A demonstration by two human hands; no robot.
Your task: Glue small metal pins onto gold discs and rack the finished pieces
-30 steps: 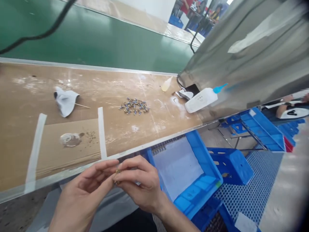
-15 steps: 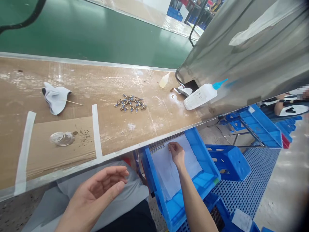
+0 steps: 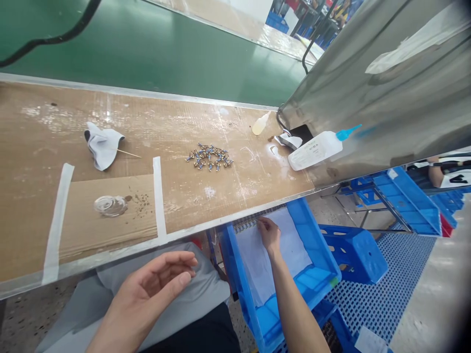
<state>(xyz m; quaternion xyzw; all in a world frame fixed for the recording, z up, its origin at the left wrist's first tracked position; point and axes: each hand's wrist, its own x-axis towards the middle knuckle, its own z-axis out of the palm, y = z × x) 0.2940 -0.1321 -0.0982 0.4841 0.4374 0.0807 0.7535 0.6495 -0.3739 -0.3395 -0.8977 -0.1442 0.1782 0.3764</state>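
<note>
My left hand hovers palm up over my lap below the bench edge, fingers loosely spread and empty. My right hand reaches down into a blue bin beside the bench, its fingertips resting on the white sheet that lines it, next to a row of small parts at the bin's far edge. Whether those fingers pinch anything is hidden. On the brown bench top lies a pile of small blue-and-brass parts.
A white cloth with a thin stick, a small clear dish on a taped cardboard sheet, a white glue bottle with a blue nozzle and a small yellowish bottle lie on the bench. A green conveyor belt runs behind. More blue crates stand at the right.
A second ago both hands pinched a small part together near the bench edge. They have since separated: the right went down into the blue bin, the left stayed over my lap and opened.
</note>
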